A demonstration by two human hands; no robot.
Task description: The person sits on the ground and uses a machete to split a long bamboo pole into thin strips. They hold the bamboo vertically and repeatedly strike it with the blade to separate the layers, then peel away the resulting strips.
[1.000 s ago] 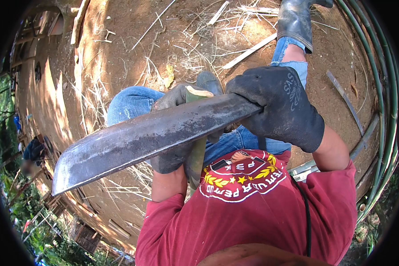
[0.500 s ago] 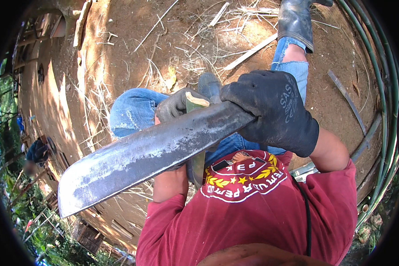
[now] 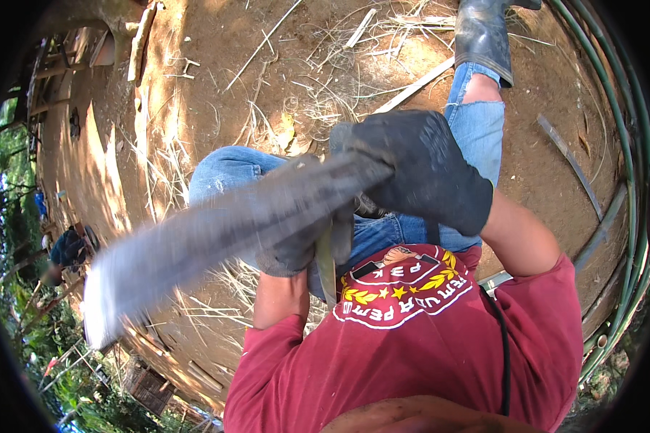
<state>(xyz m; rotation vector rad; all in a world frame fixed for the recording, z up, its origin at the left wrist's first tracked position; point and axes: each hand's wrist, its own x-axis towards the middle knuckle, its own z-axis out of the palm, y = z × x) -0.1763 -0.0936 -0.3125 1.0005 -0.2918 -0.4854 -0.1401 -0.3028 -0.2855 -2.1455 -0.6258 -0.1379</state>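
A large machete (image 3: 209, 227) with a wide steel blade, smeared by motion, crosses in front of my lap toward the left. Its handle end is in my right hand (image 3: 430, 173), which wears a dark glove and is closed around it. Beneath the blade, my gloved left hand (image 3: 292, 252) is partly covered, its fingers closed on a green bamboo strip (image 3: 326, 270). The strip's lower part points toward my shirt; its upper end is hidden behind the blade and the right glove.
Thin shavings (image 3: 325, 90) and split sticks litter the dirt ground ahead. Long green bamboo poles (image 3: 632, 144) curve along the right side, with a flat strip (image 3: 570, 166) beside them. Far left, another person (image 3: 71, 249) is near some wood pieces.
My right hand and the machete have shifted slightly left, and the blade is now blurred. The strip's pale cut top, seen before above the blade, is now covered.
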